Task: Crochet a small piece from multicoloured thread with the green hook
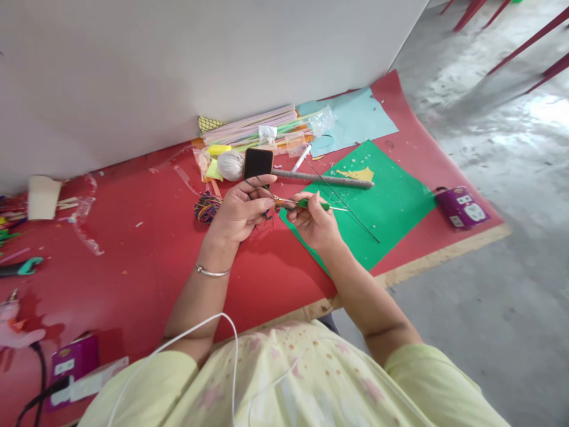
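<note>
My right hand (315, 222) is closed around a crochet hook (313, 204) with a green grip, its thin metal shaft pointing left. My left hand (244, 207) pinches a small piece of multicoloured yarn work (279, 206), which the hook's tip meets. A strand of yarn runs over the left fingers. Just left of that hand lies a ball of multicoloured yarn (207, 207). Beyond the hands are a dark-screened phone (258, 163), a white ball of yarn (230, 165) and a long grey wrapped stick (331, 178). The small stitches are too fine to make out.
Green sheet (391, 190) and light blue sheet (351, 121) cover the red table's right part. Bundled sticks (253, 123) lie by the wall. Purple power strips sit at right (462, 207) and lower left (73, 359), near a pink glue gun (18, 326). A white cable (233, 344) crosses my front.
</note>
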Motion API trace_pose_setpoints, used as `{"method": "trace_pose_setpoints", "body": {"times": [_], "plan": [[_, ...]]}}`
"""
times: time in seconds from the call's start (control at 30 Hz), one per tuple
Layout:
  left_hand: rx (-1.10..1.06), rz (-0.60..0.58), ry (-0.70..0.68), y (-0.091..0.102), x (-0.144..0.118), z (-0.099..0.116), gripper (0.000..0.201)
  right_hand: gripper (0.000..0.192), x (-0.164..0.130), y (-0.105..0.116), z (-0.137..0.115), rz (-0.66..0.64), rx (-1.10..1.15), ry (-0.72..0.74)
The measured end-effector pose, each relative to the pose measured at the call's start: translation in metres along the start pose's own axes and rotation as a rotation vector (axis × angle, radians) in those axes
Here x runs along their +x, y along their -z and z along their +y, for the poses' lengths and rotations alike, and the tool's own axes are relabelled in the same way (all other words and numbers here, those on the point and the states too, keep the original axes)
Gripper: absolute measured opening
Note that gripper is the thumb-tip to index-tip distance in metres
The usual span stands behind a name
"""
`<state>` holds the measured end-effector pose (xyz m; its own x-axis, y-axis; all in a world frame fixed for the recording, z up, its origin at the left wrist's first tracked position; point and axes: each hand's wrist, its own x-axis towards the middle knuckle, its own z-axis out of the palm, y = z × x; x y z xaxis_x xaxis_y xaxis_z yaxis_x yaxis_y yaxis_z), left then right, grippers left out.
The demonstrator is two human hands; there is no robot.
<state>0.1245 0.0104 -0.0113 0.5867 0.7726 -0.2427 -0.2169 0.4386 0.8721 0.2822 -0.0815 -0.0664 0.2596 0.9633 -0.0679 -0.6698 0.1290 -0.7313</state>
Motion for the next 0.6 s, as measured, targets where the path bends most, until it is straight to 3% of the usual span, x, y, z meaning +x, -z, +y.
{"method": "trace_pose_setpoints", "body": {"times": [0.17,0.3,0.6], "plan": [[-0.034,0.036,-0.03,-0.01,0.002,-0.012,0.051,0.046,0.0,0.001,0.002,0.031,-0.009,-0.028],[0.021,0.115,-0.17,-0.019,0.006,-0.027,0.053,0.04,0.001,-0.003,0.005,0.055,0.038,0.013],[0.611,0.395,-0.58,-0.024,-0.002,-0.052,0.048,0.028,0.001,-0.01,0.012,0.197,-0.006,0.079]]}}
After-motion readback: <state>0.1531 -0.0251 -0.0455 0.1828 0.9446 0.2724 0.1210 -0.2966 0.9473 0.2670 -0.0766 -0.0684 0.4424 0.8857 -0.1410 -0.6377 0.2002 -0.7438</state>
